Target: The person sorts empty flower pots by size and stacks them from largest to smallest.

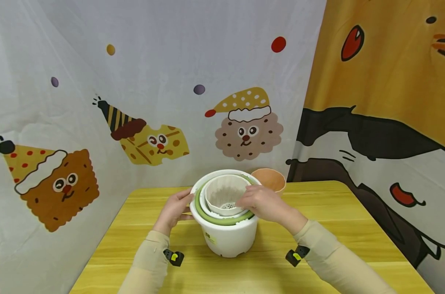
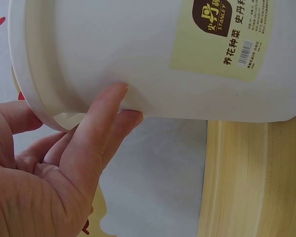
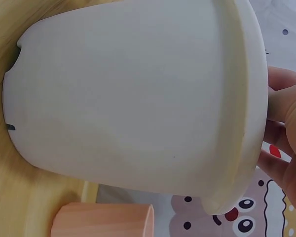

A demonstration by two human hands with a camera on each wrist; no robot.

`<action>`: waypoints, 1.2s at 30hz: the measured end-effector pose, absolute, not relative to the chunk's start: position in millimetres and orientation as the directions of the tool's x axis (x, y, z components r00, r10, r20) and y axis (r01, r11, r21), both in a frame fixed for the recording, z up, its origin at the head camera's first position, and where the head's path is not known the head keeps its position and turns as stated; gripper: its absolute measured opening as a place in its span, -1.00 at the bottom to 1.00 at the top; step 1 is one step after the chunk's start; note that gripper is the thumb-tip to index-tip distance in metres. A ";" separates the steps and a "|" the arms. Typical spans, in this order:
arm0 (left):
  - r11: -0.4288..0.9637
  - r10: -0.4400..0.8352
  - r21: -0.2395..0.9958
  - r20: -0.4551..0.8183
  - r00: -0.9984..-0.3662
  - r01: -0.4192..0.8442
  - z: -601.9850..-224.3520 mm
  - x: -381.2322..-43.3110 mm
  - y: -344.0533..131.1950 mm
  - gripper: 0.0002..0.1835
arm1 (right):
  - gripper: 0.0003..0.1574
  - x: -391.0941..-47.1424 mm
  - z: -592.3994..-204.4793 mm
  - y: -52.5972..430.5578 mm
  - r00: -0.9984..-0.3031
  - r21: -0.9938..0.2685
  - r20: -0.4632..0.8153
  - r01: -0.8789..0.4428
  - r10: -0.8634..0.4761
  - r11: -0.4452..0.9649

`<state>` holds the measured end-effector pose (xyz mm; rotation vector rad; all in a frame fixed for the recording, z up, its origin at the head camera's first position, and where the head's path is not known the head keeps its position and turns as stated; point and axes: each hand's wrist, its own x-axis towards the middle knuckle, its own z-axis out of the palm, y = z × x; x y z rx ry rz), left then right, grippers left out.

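Note:
A large white flowerpot (image 1: 230, 241) stands upright on the table, with a yellowish label (image 2: 222, 44) on its side. Nested inside it are a green pot (image 1: 222, 221), a white rim and, innermost, a small cream pot (image 1: 225, 190) with a perforated bottom. My left hand (image 1: 174, 209) holds the large pot's rim from the left, some fingers against its outer wall. From the right, my right hand (image 1: 268, 203) reaches over the large rim and pinches the small cream pot's edge. In the right wrist view its fingertips are hidden behind the large rim.
An orange pot (image 1: 270, 179) stands behind the white one, to its right. The wooden table (image 1: 318, 228) ends at a hanging cloth (image 1: 152, 73) printed with cartoon figures. Another patterned cloth (image 1: 384, 90) hangs on the right.

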<state>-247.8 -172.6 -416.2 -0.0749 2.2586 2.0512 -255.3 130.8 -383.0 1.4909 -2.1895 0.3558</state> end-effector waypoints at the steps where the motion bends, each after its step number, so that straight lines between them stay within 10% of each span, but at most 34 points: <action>1: 0.098 0.025 0.991 -0.098 -0.995 -0.096 -416.3 -247.8 -172.7 -0.49 | -0.68 -255.2 -383.3 130.9 -0.308 0.043 0.507 -0.924 -0.805 0.381; 22: 0.104 0.025 0.989 -0.105 -0.994 -0.102 -415.7 -247.4 -172.6 -0.50 | -0.71 -254.5 -380.9 129.8 -0.420 -0.086 0.438 -0.900 -0.795 0.428; 36: 0.107 0.023 0.989 -0.103 -0.994 -0.100 -414.0 -246.0 -172.2 -0.48 | -0.66 -249.9 -372.5 141.5 -0.637 -0.329 0.505 -0.766 -0.583 0.552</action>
